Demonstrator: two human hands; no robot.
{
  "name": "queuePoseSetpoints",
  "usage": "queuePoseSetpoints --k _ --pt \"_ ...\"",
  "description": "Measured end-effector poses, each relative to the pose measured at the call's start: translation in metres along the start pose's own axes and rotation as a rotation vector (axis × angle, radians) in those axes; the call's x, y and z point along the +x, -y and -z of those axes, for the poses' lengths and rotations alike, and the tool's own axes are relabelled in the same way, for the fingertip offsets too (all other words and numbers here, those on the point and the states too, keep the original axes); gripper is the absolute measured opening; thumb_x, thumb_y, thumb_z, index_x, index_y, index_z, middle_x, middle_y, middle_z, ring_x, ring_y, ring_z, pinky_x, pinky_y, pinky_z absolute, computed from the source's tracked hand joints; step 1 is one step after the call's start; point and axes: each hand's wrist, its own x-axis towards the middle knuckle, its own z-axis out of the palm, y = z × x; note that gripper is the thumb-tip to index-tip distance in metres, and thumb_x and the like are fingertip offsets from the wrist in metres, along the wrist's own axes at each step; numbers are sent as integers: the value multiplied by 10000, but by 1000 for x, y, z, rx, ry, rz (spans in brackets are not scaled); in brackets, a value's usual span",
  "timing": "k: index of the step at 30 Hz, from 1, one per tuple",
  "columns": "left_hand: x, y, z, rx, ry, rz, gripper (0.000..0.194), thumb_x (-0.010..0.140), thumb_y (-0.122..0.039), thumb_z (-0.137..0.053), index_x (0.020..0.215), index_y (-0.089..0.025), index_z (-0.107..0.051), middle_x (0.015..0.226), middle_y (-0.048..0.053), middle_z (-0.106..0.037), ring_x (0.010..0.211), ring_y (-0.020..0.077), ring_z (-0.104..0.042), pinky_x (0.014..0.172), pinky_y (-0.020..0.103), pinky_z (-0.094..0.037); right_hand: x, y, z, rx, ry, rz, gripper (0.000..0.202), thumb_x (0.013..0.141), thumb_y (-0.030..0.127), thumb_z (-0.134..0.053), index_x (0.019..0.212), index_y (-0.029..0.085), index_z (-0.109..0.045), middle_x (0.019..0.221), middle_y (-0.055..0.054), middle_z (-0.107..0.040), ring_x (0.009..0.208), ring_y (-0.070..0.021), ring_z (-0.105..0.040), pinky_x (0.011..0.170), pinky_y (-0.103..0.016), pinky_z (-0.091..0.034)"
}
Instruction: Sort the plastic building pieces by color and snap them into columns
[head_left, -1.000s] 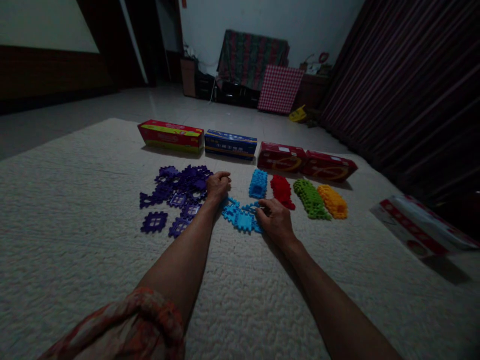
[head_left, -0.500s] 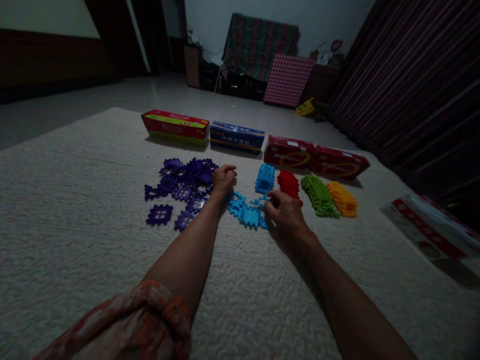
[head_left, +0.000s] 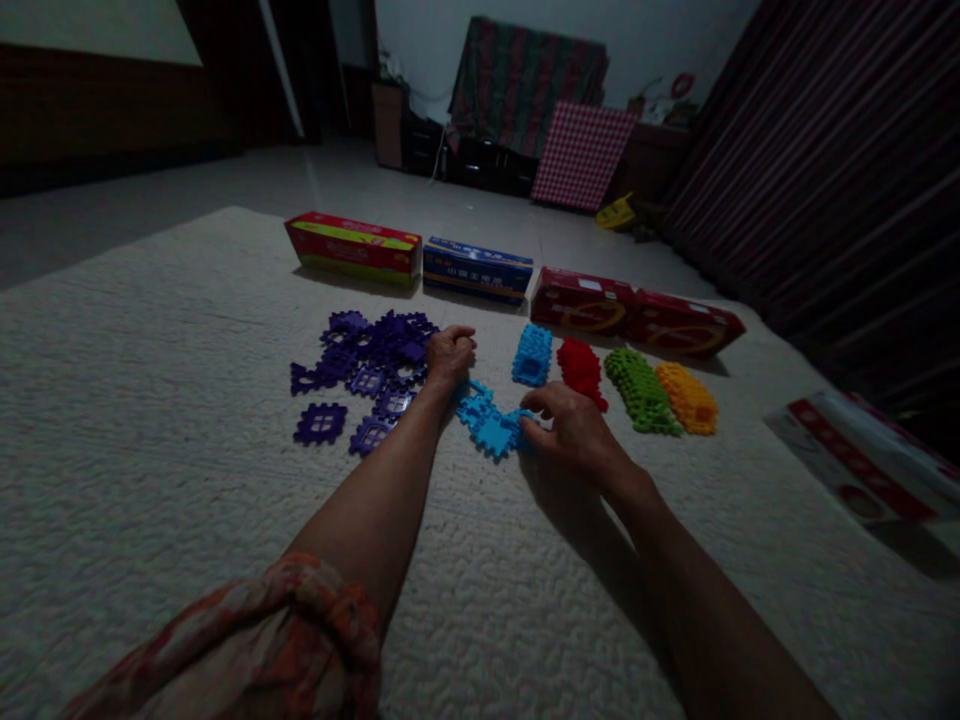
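Note:
My left hand rests against the right side of a pile of dark purple interlocking toy tiles. Its fingers are curled, and whatever they may hold is hidden. Just below and right of it lie light blue interlocking tiles, flat and overlapping on the mat. My right hand is at the right end of these blue tiles, thumb and index finger apart at the edge of a tile. A stack of light blue tiles stands just beyond that hand, with red tiles beside it.
Green tiles and yellow tiles lie in stacks at the right. Behind stand a red-and-yellow box, a blue box and two dark red boxes. A white-and-red package lies at far right on the quilted mat.
The light blue tile that was raised at my right fingertips now lies lower, among the other blue tiles. My right thumb and finger have spread. My left hand stays nearly in place.

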Motion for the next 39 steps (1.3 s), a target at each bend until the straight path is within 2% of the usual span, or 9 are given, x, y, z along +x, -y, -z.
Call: queuePoseSetpoints --k 3,6,13,18,22,27,32,34,39 --pt "0 -1 0 -3 4 4 376 662 -174 -485 925 -148 -752 718 25 -703 512 112 -607 494 207 -470 -6 16 3 -5 152 203 206 822 201 -679 1027 182 -693 1034 -84 -644 949 -207 -596 847 -312 -457" --pt "1 1 0 -11 5 -2 364 665 -178 -498 922 -145 -753 715 30 -704 512 117 -609 504 216 -484 -11 30 -1 -130 215 223 107 824 213 -689 929 194 -691 989 -77 -626 919 -212 -561 813 -325 -432" --pt "0 4 -1 -42 5 1 361 657 -193 -510 921 -145 -752 721 33 -705 498 117 -602 502 226 -483 -14 38 -13 -192 145 244 85 866 161 -610 857 201 -685 888 -63 -651 826 -198 -570 786 -335 -420" --pt "0 4 -1 -32 9 -2 352 657 -193 -517 916 -146 -750 719 35 -710 498 118 -603 499 223 -477 -7 31 -7 38 3 311 126 871 185 -607 937 169 -713 892 -78 -685 803 -182 -627 759 -301 -474" --pt "4 10 -2 -9 11 -14 364 661 -196 -510 926 -152 -755 739 39 -717 527 124 -622 525 229 -496 2 12 -1 246 -221 230 171 871 195 -561 904 182 -728 823 -50 -718 737 -163 -654 718 -281 -497" --pt "5 11 -2 -22 20 -10 374 657 -197 -496 926 -151 -751 738 38 -709 520 126 -617 503 229 -488 9 -18 6 250 -383 -17 193 836 244 -568 870 187 -749 834 -62 -748 719 -186 -672 707 -308 -514" --pt "1 4 0 -13 12 18 356 655 -201 -506 912 -157 -748 740 36 -708 522 121 -617 505 222 -484 9 -30 6 156 -272 -151 175 779 197 -561 785 192 -736 763 -47 -733 709 -191 -670 699 -301 -502" --pt "1 3 0 -15 16 33 356 659 -208 -512 922 -160 -747 751 36 -709 511 118 -611 495 222 -475 7 -31 4 111 -209 -186 196 762 183 -563 836 183 -744 746 -45 -728 682 -182 -658 682 -287 -487" --pt "0 3 0 -32 28 32 356 660 -203 -514 927 -157 -745 732 28 -701 500 113 -604 490 214 -464 5 -29 2 84 -152 -105 312 758 159 -532 980 179 -751 864 -63 -762 738 -188 -666 707 -284 -479"
